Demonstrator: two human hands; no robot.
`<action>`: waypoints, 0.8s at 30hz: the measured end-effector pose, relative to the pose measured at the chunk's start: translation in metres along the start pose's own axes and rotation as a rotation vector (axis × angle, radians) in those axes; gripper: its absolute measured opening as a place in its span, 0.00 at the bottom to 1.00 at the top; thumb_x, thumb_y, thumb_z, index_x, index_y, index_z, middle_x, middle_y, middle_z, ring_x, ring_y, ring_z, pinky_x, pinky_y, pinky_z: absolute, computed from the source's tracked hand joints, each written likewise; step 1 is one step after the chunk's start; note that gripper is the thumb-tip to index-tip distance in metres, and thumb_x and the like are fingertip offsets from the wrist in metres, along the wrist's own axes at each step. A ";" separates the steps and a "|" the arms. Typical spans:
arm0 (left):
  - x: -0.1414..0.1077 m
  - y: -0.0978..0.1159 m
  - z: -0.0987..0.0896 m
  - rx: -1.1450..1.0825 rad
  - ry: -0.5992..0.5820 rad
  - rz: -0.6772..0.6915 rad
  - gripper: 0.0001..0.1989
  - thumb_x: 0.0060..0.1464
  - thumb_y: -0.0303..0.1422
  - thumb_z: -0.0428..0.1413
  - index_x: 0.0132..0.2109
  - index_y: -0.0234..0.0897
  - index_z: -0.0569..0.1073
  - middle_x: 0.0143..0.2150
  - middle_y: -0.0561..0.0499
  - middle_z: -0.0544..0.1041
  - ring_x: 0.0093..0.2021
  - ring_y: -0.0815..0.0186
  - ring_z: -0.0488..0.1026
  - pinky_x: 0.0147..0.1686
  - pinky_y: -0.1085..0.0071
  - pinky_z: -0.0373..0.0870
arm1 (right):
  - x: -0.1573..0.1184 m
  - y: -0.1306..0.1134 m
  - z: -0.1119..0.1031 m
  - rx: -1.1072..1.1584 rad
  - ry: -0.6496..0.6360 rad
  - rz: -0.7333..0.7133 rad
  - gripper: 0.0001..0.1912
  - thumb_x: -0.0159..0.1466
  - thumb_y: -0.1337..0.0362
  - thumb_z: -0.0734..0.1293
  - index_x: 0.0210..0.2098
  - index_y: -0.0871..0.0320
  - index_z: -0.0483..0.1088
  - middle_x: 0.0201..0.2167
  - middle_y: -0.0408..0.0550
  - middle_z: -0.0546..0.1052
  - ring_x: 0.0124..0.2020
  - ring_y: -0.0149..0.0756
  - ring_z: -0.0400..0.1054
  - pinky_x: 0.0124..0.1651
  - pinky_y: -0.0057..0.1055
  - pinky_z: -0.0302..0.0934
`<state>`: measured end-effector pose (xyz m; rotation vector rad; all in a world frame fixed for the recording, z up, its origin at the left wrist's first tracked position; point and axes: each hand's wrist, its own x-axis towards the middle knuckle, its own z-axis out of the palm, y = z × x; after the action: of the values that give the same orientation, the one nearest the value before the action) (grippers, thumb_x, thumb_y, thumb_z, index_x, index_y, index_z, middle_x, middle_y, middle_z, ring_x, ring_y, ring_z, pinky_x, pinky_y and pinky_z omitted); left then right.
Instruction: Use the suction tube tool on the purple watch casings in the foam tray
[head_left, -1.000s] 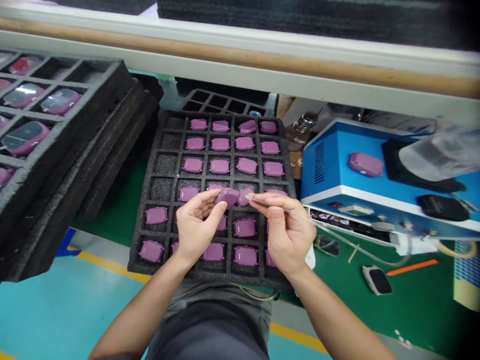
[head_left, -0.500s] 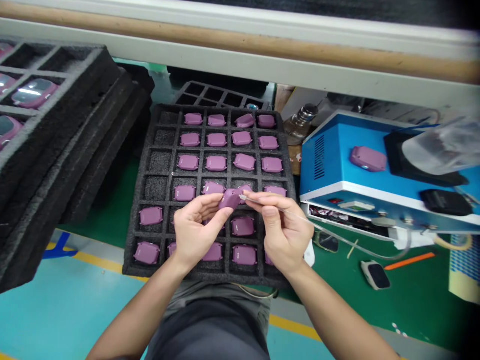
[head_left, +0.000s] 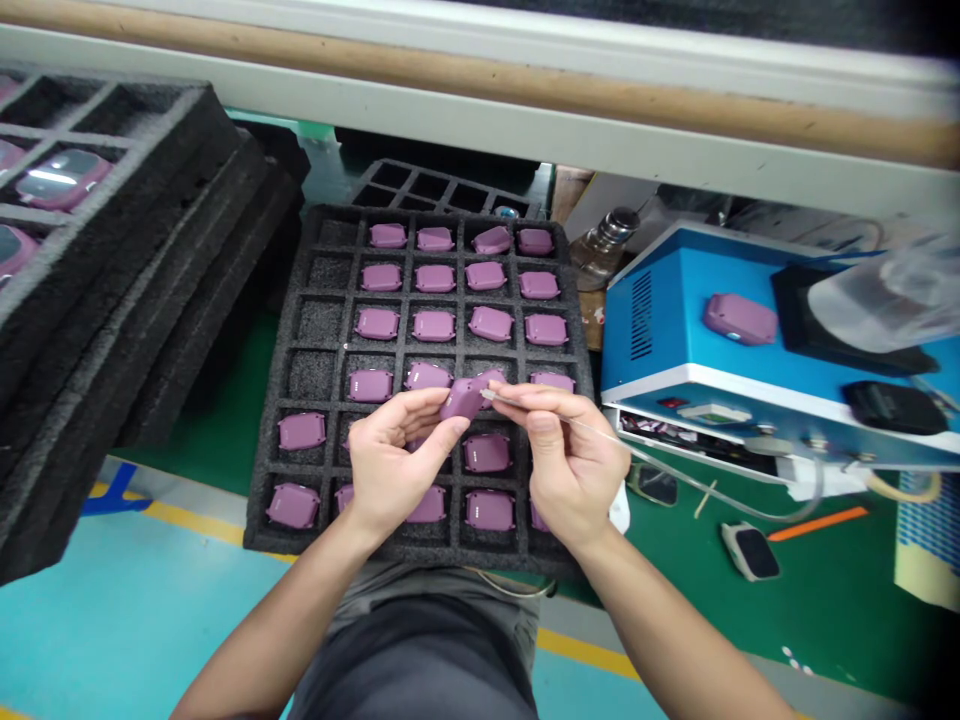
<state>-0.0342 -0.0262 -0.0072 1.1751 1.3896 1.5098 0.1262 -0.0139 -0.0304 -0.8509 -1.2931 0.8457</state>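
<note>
The left hand (head_left: 394, 465) curls around a purple plastic device (head_left: 463, 400), and the right hand (head_left: 562, 465) pinches a thin clear tube (head_left: 622, 448); a slipping tip could scratch the device.

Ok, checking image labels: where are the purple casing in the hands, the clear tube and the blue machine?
Purple casing (head_left: 463, 400), head view, on its upper face.
Clear tube (head_left: 675, 477), head view, on the stretch over the mat.
Blue machine (head_left: 675, 300), head view, on its top.

Purple plastic cases (head_left: 292, 506) in a black foam grid (head_left: 330, 214) — blue housing (head_left: 682, 320) beside
</note>
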 end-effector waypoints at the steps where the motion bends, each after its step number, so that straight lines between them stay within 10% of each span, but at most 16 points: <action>1: 0.000 0.000 0.000 0.003 -0.002 0.003 0.12 0.49 0.30 0.71 0.42 0.34 0.84 0.37 0.47 0.88 0.34 0.63 0.87 0.41 0.74 0.85 | 0.000 0.000 0.000 0.002 0.001 -0.001 0.07 0.75 0.66 0.66 0.46 0.53 0.78 0.46 0.49 0.84 0.52 0.41 0.82 0.55 0.41 0.81; 24: 0.009 -0.001 0.002 0.108 0.042 0.083 0.14 0.46 0.32 0.73 0.42 0.36 0.84 0.35 0.49 0.87 0.33 0.64 0.86 0.42 0.72 0.86 | 0.016 0.003 0.003 0.063 -0.045 0.033 0.09 0.74 0.56 0.67 0.45 0.53 0.77 0.47 0.52 0.84 0.52 0.41 0.81 0.53 0.43 0.81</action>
<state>-0.0350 -0.0169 -0.0075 1.2888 1.4825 1.5405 0.1245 0.0020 -0.0261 -0.8094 -1.2882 0.9312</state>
